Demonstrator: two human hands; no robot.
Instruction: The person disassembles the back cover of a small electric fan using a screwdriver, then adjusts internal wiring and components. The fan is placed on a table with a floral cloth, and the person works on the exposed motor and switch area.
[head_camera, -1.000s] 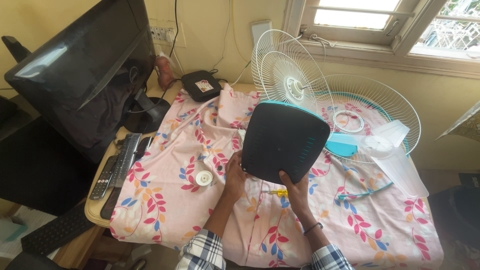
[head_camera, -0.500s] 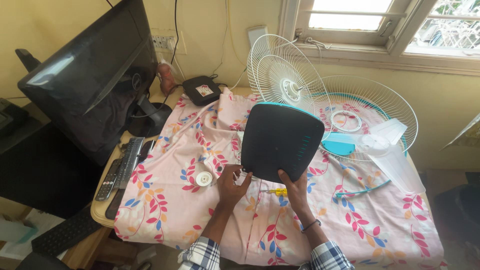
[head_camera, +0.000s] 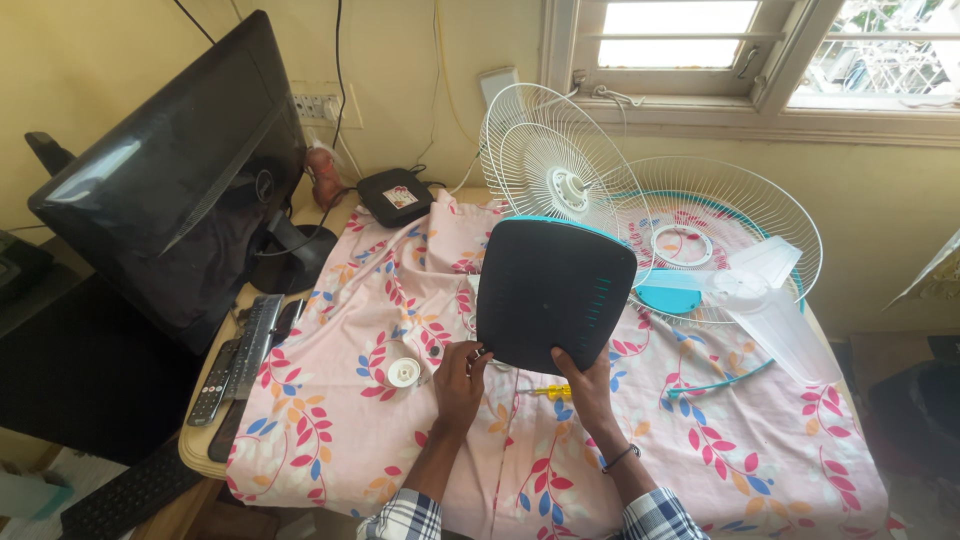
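Both hands hold up a dark, rounded-square fan base (head_camera: 553, 293) with a teal rim, its underside facing me. My left hand (head_camera: 459, 380) grips its lower left corner. At the lower edge, my right hand (head_camera: 582, 384) grips the base from below. A yellow-handled screwdriver (head_camera: 549, 392) lies on the pink floral cloth (head_camera: 340, 430) between my hands. A small white round cap (head_camera: 402, 373) rests on the cloth left of my left hand.
A white wire fan guard (head_camera: 545, 160) leans behind the base; a second guard (head_camera: 745, 215) lies flat at right with clear fan blades (head_camera: 760, 295) on it. A black monitor (head_camera: 175, 180), keyboard and remote (head_camera: 212, 383) stand at left. A small black box (head_camera: 396, 195) sits by the wall.
The view has shifted slightly; the base stays upright in both hands, with my left hand sliding a little along its lower left corner.
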